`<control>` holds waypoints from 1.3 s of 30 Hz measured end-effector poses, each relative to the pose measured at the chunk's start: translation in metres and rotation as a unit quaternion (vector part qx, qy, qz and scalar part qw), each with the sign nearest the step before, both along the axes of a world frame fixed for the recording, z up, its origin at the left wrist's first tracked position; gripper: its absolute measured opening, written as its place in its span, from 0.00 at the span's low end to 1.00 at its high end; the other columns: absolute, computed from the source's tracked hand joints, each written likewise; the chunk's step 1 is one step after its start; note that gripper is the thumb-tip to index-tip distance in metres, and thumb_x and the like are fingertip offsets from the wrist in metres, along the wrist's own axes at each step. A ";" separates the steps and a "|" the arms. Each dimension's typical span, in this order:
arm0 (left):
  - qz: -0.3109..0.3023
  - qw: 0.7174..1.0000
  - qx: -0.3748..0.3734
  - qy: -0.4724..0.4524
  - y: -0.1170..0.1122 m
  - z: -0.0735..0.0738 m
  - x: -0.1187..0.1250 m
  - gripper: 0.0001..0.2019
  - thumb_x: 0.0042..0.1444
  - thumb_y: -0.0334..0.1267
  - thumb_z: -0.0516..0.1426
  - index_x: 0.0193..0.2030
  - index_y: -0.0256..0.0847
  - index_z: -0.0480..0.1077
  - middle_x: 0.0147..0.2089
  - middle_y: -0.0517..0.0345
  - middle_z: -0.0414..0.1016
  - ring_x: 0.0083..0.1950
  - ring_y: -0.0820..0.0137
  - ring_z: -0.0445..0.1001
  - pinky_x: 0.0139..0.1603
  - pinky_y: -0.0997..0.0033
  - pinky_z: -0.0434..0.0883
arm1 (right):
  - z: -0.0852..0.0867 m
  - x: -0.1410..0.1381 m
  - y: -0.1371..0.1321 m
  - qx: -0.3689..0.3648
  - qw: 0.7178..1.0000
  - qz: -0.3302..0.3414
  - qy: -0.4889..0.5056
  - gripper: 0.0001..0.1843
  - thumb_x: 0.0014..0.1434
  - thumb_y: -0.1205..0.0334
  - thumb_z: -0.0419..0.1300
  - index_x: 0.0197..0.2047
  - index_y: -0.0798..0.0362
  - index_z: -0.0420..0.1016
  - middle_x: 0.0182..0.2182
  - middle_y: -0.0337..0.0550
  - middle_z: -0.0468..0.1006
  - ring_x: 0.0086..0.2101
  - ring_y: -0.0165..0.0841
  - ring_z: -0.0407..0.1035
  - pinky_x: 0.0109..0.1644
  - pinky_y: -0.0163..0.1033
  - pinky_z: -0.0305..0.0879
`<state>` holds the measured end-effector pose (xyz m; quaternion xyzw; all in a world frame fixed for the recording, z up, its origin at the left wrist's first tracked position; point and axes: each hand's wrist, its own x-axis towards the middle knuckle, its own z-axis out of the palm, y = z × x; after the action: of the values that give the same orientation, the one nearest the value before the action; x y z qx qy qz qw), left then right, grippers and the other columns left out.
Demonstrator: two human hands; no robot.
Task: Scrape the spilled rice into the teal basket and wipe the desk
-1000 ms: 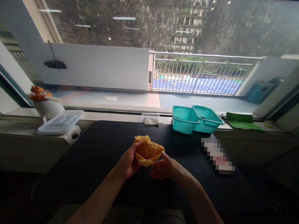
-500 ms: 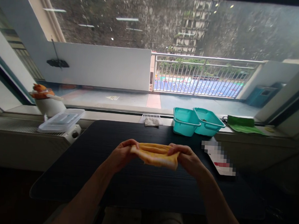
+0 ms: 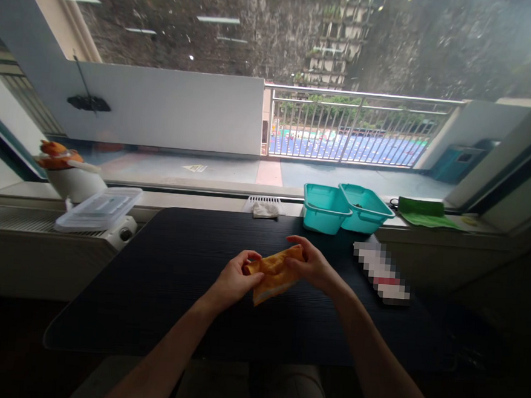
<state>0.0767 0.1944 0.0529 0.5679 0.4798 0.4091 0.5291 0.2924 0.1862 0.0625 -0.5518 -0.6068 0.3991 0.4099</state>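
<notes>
A folded orange-yellow cloth [image 3: 275, 273] with a pale lower edge is held up above the dark table [image 3: 166, 313]. My left hand [image 3: 237, 279] pinches its left end between thumb and fingers. At the cloth's upper right end, my right hand [image 3: 313, 264] grips it, thumb on the near face and one finger stretched out above. The cloth slants, its right end higher than its left, and a corner hangs down at the lower left. The fingers behind the cloth are partly hidden.
Two turquoise bins [image 3: 327, 210] stand at the far table edge, beside a folded white cloth [image 3: 265, 210]. A blurred-out flat item [image 3: 381, 274] lies on the right. Green fabric [image 3: 421, 211] rests on the sill; a clear plastic lid [image 3: 101, 209] lies over the radiator.
The cloth has gone from level and stretched between both hands to tilted and more compact. My hands have come closer together, the right one higher. The view has shifted slightly.
</notes>
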 end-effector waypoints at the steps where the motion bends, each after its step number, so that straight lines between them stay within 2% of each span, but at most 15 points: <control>1: 0.025 0.999 0.030 0.028 -0.001 -0.003 -0.002 0.18 0.39 0.36 0.67 0.40 0.40 0.73 0.33 0.60 0.72 0.33 0.68 0.74 0.37 0.68 0.72 | 0.000 0.001 0.001 0.019 0.999 -0.019 -0.043 0.31 0.51 0.59 0.64 0.59 0.52 0.69 0.47 0.50 0.77 0.45 0.44 0.73 0.49 0.50 0.69; 4: 0.100 0.982 0.123 0.098 -0.009 -0.007 -0.015 0.17 0.45 0.37 0.63 0.45 0.42 0.74 0.41 0.56 0.71 0.43 0.64 0.73 0.49 0.62 0.71 | -0.002 -0.006 -0.006 0.074 0.982 -0.058 -0.161 0.25 0.54 0.67 0.60 0.57 0.55 0.74 0.58 0.57 0.69 0.60 0.51 0.60 0.64 0.57 0.54; 6: 0.129 0.967 0.175 0.135 -0.018 -0.007 -0.029 0.15 0.49 0.38 0.60 0.45 0.42 0.74 0.45 0.54 0.71 0.49 0.61 0.72 0.56 0.59 0.68 | -0.009 -0.022 -0.016 0.101 0.969 -0.054 -0.220 0.20 0.59 0.67 0.56 0.54 0.54 0.77 0.61 0.56 0.68 0.64 0.50 0.54 0.67 0.56 0.48; 10: 0.150 0.939 0.238 0.199 -0.035 -0.009 -0.058 0.12 0.53 0.41 0.58 0.44 0.43 0.74 0.46 0.53 0.73 0.52 0.59 0.72 0.61 0.55 0.66 | -0.033 -0.065 -0.030 0.118 0.946 -0.028 -0.301 0.20 0.61 0.60 0.59 0.55 0.56 0.76 0.63 0.59 0.67 0.65 0.55 0.54 0.67 0.60 0.49; 12: 0.157 0.927 0.253 0.226 -0.039 -0.013 -0.069 0.12 0.54 0.42 0.58 0.44 0.43 0.74 0.46 0.52 0.73 0.52 0.58 0.72 0.59 0.53 0.67 | -0.044 -0.078 -0.032 0.118 0.936 -0.029 -0.329 0.21 0.63 0.61 0.58 0.57 0.58 0.75 0.63 0.62 0.66 0.64 0.57 0.55 0.66 0.62 0.49; 14: 0.164 0.918 0.263 0.248 -0.042 -0.019 -0.078 0.12 0.55 0.42 0.57 0.44 0.42 0.74 0.46 0.51 0.73 0.51 0.56 0.72 0.58 0.51 0.68 | -0.051 -0.082 -0.035 0.122 0.929 -0.026 -0.350 0.21 0.65 0.65 0.53 0.58 0.57 0.73 0.64 0.60 0.66 0.64 0.53 0.55 0.66 0.60 0.51; 17: 0.164 0.910 0.273 0.265 -0.044 -0.027 -0.085 0.12 0.56 0.43 0.57 0.44 0.42 0.74 0.46 0.51 0.73 0.51 0.56 0.73 0.57 0.51 0.69 | -0.057 -0.073 -0.053 0.134 0.919 -0.013 -0.369 0.22 0.65 0.68 0.51 0.60 0.56 0.72 0.64 0.54 0.66 0.64 0.47 0.57 0.66 0.55 0.54; 22: 0.134 0.892 0.311 0.300 -0.049 -0.040 -0.084 0.12 0.59 0.43 0.55 0.46 0.42 0.73 0.47 0.51 0.73 0.50 0.59 0.74 0.56 0.55 0.71 | -0.065 -0.040 -0.117 0.193 0.893 -0.030 -0.406 0.23 0.66 0.67 0.49 0.63 0.53 0.69 0.64 0.49 0.67 0.64 0.44 0.59 0.64 0.53 0.61; 25: 0.121 0.884 0.328 0.309 -0.050 -0.043 -0.081 0.12 0.60 0.43 0.55 0.47 0.42 0.73 0.47 0.51 0.73 0.50 0.59 0.74 0.55 0.55 0.71 | -0.072 -0.008 -0.153 0.199 0.882 -0.074 -0.421 0.24 0.67 0.66 0.50 0.64 0.52 0.68 0.63 0.48 0.67 0.63 0.43 0.61 0.63 0.53 0.62; 27: 0.112 0.883 0.333 0.311 -0.050 -0.044 -0.078 0.13 0.61 0.44 0.54 0.47 0.42 0.72 0.47 0.51 0.73 0.50 0.58 0.74 0.54 0.55 0.71 | -0.078 0.023 -0.171 0.197 0.876 -0.110 -0.426 0.23 0.67 0.65 0.51 0.63 0.53 0.69 0.62 0.49 0.70 0.62 0.44 0.63 0.62 0.54 0.63; 30: 0.099 0.881 0.339 0.316 -0.049 -0.043 -0.075 0.13 0.61 0.46 0.54 0.47 0.43 0.72 0.47 0.52 0.73 0.49 0.58 0.74 0.54 0.54 0.71 | -0.087 0.076 -0.188 0.198 0.861 -0.197 -0.426 0.21 0.67 0.62 0.51 0.60 0.53 0.72 0.58 0.52 0.74 0.59 0.47 0.67 0.60 0.58 0.65; 32: 0.095 0.879 0.345 0.316 -0.049 -0.043 -0.071 0.13 0.61 0.46 0.54 0.46 0.44 0.72 0.46 0.52 0.73 0.48 0.58 0.74 0.54 0.54 0.71 | -0.091 0.099 -0.192 0.201 0.841 -0.263 -0.429 0.21 0.67 0.60 0.49 0.58 0.54 0.74 0.55 0.55 0.77 0.57 0.49 0.69 0.59 0.60 0.65; 34: 0.093 0.876 0.354 0.313 -0.050 -0.041 -0.066 0.12 0.61 0.46 0.54 0.46 0.44 0.72 0.46 0.52 0.73 0.48 0.58 0.74 0.54 0.54 0.71 | -0.092 0.098 -0.189 0.204 0.823 -0.305 -0.433 0.21 0.68 0.59 0.49 0.56 0.56 0.76 0.54 0.57 0.78 0.56 0.50 0.70 0.59 0.61 0.65; 36: 0.086 0.874 0.365 0.309 -0.051 -0.039 -0.057 0.12 0.61 0.45 0.54 0.46 0.43 0.72 0.46 0.51 0.73 0.48 0.59 0.74 0.53 0.54 0.71 | -0.091 0.077 -0.183 0.205 0.820 -0.310 -0.435 0.21 0.67 0.60 0.49 0.56 0.56 0.75 0.55 0.57 0.77 0.56 0.49 0.69 0.60 0.60 0.64; 39: 0.068 0.876 0.372 0.299 -0.051 -0.034 -0.043 0.12 0.61 0.45 0.54 0.46 0.42 0.72 0.46 0.51 0.73 0.48 0.58 0.74 0.53 0.52 0.70 | -0.086 0.045 -0.180 0.206 0.846 -0.236 -0.431 0.20 0.66 0.64 0.51 0.58 0.54 0.74 0.58 0.53 0.74 0.59 0.45 0.67 0.62 0.55 0.63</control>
<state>0.0337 0.1432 0.0185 0.7842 0.4651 0.4028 0.0810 0.3375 0.0066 -0.0240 -0.6978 -0.6422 -0.1219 0.2927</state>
